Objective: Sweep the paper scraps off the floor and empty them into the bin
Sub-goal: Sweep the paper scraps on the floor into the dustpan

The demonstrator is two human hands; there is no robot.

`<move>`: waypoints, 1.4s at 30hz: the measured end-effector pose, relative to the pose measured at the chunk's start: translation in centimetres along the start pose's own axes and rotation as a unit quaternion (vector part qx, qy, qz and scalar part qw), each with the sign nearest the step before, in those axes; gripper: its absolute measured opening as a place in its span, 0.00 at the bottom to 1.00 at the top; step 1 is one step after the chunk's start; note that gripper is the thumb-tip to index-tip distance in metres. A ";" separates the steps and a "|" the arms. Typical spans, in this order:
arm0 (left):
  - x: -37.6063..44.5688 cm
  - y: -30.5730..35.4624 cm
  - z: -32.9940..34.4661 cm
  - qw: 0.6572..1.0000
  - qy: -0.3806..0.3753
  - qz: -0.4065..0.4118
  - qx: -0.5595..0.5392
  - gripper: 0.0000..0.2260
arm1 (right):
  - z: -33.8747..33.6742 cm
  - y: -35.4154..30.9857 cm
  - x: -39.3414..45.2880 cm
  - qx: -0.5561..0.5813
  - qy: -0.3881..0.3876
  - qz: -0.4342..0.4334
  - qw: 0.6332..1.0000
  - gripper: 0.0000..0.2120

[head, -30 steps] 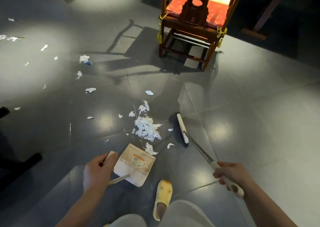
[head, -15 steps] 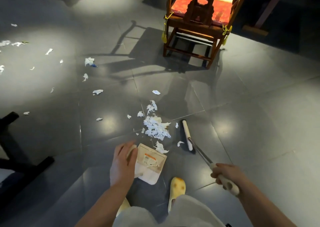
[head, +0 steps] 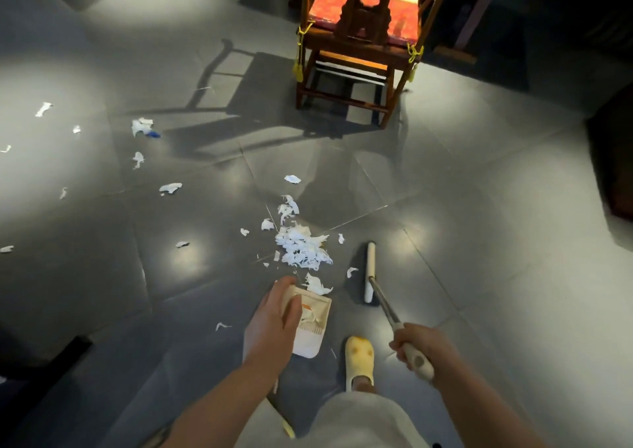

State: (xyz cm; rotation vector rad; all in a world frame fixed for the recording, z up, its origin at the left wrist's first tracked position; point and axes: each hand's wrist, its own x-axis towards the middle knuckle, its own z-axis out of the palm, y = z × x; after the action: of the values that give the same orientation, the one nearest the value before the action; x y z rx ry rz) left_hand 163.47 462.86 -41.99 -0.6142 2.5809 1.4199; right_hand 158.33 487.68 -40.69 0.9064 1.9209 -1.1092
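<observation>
on glossy grey tiles, left hand grips dustpan, right hand grips broom.

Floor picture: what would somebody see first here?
Probably the white paper pile in the middle of the grey floor, with scraps scattered off to the left. Just below it, the left hand grips a dustpan, and the right hand grips a broom. A wooden chair stands behind.
</observation>
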 end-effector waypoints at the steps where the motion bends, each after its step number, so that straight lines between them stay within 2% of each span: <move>1: 0.1 -0.1 -0.2 1.000 -0.007 0.003 -0.005 0.13 | 0.7 0.0 -0.6 -0.017 -0.010 -0.008 1.000 0.03; 3: 0.3 -0.4 -0.4 0.999 -0.036 0.001 -0.028 0.14 | 0.8 0.2 -1.6 0.007 -0.025 -0.002 1.000 0.12; 5: 0.3 -0.5 -0.9 0.997 -0.056 0.008 -0.050 0.17 | -0.5 1.0 -2.4 0.086 -0.015 0.006 0.996 0.19; 9: 0.2 -1.7 -3.2 0.999 -0.020 0.000 -0.035 0.10 | -1.9 2.3 -4.7 0.093 -0.028 0.003 0.995 0.32; 12: -0.2 -4.1 -5.7 0.996 0.026 -0.039 -0.073 0.07 | 0.4 3.1 -5.5 0.057 -0.007 -0.009 0.998 0.29; 15: -1.2 -5.2 -7.6 0.993 0.058 -0.041 -0.093 0.05 | 4.4 2.0 -5.5 0.079 0.003 -0.012 0.997 0.19; 18: -2.6 -5.1 -8.3 0.993 0.054 -0.024 -0.105 0.07 | 6.5 0.0 -5.1 0.079 -0.009 -0.016 0.997 0.06; 20: -3.4 -5.0 -8.4 0.994 0.041 -0.020 -0.104 0.07 | 6.1 -0.6 -5.0 0.075 -0.019 -0.018 0.997 0.02; 23: -3.7 -5.1 -9.3 0.992 0.049 -0.015 -0.119 0.06 | 4.2 -0.3 -5.5 0.057 -0.037 -0.029 0.997 0.06; 26: -3.6 -5.2 -11.3 0.988 0.083 -0.023 -0.131 0.07 | 3.4 0.3 -6.7 0.031 -0.067 -0.047 0.996 0.21; 29: -3.4 -5.7 -13.5 0.985 0.117 -0.034 -0.125 0.11 | 4.1 -0.3 -8.4 0.046 -0.097 -0.068 0.992 0.21; 34: -4.8 -6.9 -16.0 0.972 0.188 -0.057 -0.129 0.07 | 5.2 -4.2 -8.4 0.012 -0.139 -0.096 0.986 0.19; 38: -7.0 -7.2 -16.5 0.950 0.262 -0.096 -0.141 0.05 | 7.6 -6.5 -8.0 -0.056 -0.187 -0.115 0.974 0.23; 42: -9.7 -6.4 -15.8 0.920 0.337 -0.142 -0.142 0.06 | 9.6 -8.5 -7.8 -0.093 -0.254 -0.091 0.958 0.19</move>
State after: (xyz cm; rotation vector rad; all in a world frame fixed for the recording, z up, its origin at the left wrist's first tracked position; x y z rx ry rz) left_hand 176.18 449.40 -35.35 -1.7128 2.5593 1.7109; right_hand 157.24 474.19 -34.28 0.3023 1.6574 -1.1130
